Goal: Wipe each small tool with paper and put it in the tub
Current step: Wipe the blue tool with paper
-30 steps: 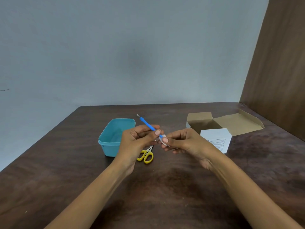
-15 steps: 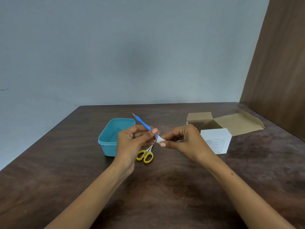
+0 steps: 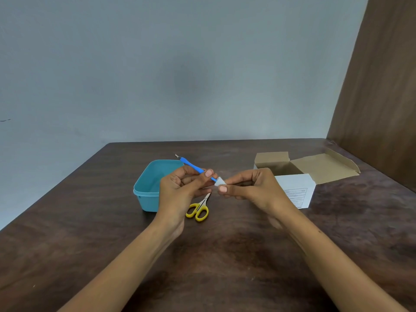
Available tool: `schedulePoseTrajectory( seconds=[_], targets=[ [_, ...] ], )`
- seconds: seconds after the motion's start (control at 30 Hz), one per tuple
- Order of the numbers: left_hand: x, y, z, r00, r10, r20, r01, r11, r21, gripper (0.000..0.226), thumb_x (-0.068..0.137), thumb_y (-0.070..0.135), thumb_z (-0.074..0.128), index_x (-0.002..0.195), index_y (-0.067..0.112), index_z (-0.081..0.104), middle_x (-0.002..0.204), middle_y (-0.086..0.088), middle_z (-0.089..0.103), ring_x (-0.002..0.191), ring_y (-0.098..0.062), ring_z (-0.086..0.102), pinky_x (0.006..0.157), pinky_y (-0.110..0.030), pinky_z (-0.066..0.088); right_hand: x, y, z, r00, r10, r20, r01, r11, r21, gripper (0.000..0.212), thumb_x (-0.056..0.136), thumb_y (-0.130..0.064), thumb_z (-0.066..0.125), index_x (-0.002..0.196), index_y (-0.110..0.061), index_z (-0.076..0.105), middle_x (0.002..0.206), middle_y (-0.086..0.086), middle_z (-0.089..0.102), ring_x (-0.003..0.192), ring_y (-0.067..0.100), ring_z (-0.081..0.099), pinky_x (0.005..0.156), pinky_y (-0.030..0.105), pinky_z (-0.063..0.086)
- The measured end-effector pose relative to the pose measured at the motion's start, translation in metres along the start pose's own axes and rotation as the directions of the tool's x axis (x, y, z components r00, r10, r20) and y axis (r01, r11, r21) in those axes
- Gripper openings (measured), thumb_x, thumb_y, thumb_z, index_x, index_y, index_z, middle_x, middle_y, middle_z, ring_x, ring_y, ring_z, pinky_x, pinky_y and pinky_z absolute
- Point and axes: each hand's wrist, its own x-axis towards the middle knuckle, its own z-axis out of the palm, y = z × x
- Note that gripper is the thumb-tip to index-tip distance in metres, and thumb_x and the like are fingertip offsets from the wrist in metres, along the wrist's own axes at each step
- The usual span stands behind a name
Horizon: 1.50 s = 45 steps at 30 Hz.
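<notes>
My left hand [image 3: 180, 190] grips a thin blue-handled tool [image 3: 194, 166] with a small metal tip pointing up and away over the tub. My right hand [image 3: 252, 188] pinches a small piece of white paper [image 3: 219, 181] around the tool's near end. The teal plastic tub [image 3: 148, 185] stands just left of my left hand, open. Small scissors with yellow handles [image 3: 199, 210] lie on the table below my hands, their blades partly hidden by my left fingers.
An opened brown cardboard box [image 3: 304, 165] with its flap spread lies at the back right. A white box with printed text [image 3: 297, 192] stands behind my right hand. A wooden panel [image 3: 378, 86] rises along the table's right side.
The tool has slid leftward through the paper, so more of its blue handle shows beyond my left hand. My right hand now pinches the paper at the tool's near end.
</notes>
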Motion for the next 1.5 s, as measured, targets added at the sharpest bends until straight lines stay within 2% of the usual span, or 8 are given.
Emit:
schedulePoseTrajectory(
  seconds=[0.27,0.57,0.73,0.9,1.03,1.1,1.3,1.5],
  targets=[
    [0.003,0.009,-0.006,0.998,0.007,-0.061,-0.011,0.997,-0.08,0.018,0.076,0.01,0.07,0.091,0.001,0.066,0.083,-0.011,0.075,0.078,-0.019,0.073,0.061,-0.02,0.056,0.001,-0.001,-0.009,0.982,0.173,0.082,-0.184,0.968,0.172,0.015,0.076,-0.02,0.075,0.088,-0.012,0.072,0.086,0.004,0.076,0.081,0.008,0.071,0.066,0.014,0.052],
    [0.005,0.007,-0.009,0.991,-0.081,0.108,0.057,0.976,0.211,0.014,0.08,0.015,0.069,0.091,0.008,0.073,0.074,-0.008,0.075,0.064,-0.015,0.07,0.059,-0.021,0.057,0.009,0.0,-0.013,0.979,-0.079,-0.187,0.096,0.992,0.082,0.006,0.081,-0.01,0.071,0.085,-0.013,0.073,0.082,0.001,0.073,0.077,0.011,0.07,0.059,0.021,0.056],
    [0.003,0.007,-0.009,0.976,-0.114,0.185,0.049,0.945,0.323,0.014,0.082,0.012,0.068,0.093,0.007,0.075,0.074,-0.011,0.074,0.06,-0.014,0.066,0.054,-0.019,0.053,0.01,0.0,-0.014,0.948,-0.211,-0.239,0.23,0.972,0.055,0.021,0.081,-0.005,0.069,0.085,-0.026,0.072,0.078,-0.003,0.071,0.071,0.008,0.067,0.057,0.02,0.054],
    [0.001,0.005,-0.007,0.96,-0.14,0.245,0.031,0.916,0.4,0.013,0.083,0.011,0.068,0.093,0.009,0.076,0.072,-0.01,0.073,0.06,-0.014,0.064,0.052,-0.018,0.05,0.012,0.004,-0.012,0.87,-0.415,-0.266,0.377,0.908,-0.183,0.013,0.082,-0.014,0.071,0.087,-0.026,0.074,0.082,-0.005,0.071,0.074,0.01,0.066,0.065,0.03,0.056],
    [0.002,0.003,-0.006,0.956,-0.137,0.259,0.016,0.907,0.421,0.013,0.083,0.014,0.068,0.094,0.015,0.075,0.081,-0.012,0.075,0.071,-0.018,0.068,0.059,-0.02,0.054,0.013,0.01,-0.008,0.796,-0.585,-0.152,0.468,0.756,-0.457,0.01,0.081,-0.012,0.072,0.089,-0.017,0.076,0.079,-0.003,0.067,0.072,0.003,0.06,0.061,0.008,0.043],
    [0.002,0.003,-0.007,0.953,-0.133,0.271,0.0,0.899,0.438,0.013,0.083,0.015,0.068,0.094,0.018,0.075,0.083,-0.011,0.076,0.075,-0.016,0.07,0.068,-0.024,0.056,0.014,0.013,-0.006,0.779,-0.615,-0.118,0.476,0.704,-0.527,0.011,0.08,-0.01,0.073,0.088,-0.016,0.076,0.077,-0.005,0.064,0.074,0.003,0.059,0.061,0.005,0.039],
    [0.001,0.001,-0.007,0.937,-0.108,0.334,-0.073,0.871,0.486,0.012,0.083,0.015,0.068,0.092,0.015,0.076,0.075,-0.004,0.075,0.077,-0.009,0.07,0.071,-0.016,0.053,0.017,0.017,-0.012,0.755,-0.639,-0.15,0.447,0.668,-0.595,0.008,0.081,-0.012,0.071,0.087,-0.015,0.075,0.078,-0.005,0.064,0.069,0.002,0.057,0.06,0.005,0.038],
    [0.003,0.001,-0.009,0.937,-0.102,0.334,-0.081,0.867,0.491,0.013,0.083,0.015,0.068,0.094,0.015,0.076,0.079,-0.005,0.076,0.083,-0.014,0.071,0.078,-0.02,0.056,0.017,0.016,-0.013,0.753,-0.653,-0.088,0.481,0.636,-0.603,0.009,0.082,-0.012,0.07,0.088,-0.014,0.076,0.079,-0.004,0.064,0.071,0.006,0.057,0.058,0.013,0.047]
  ],
)
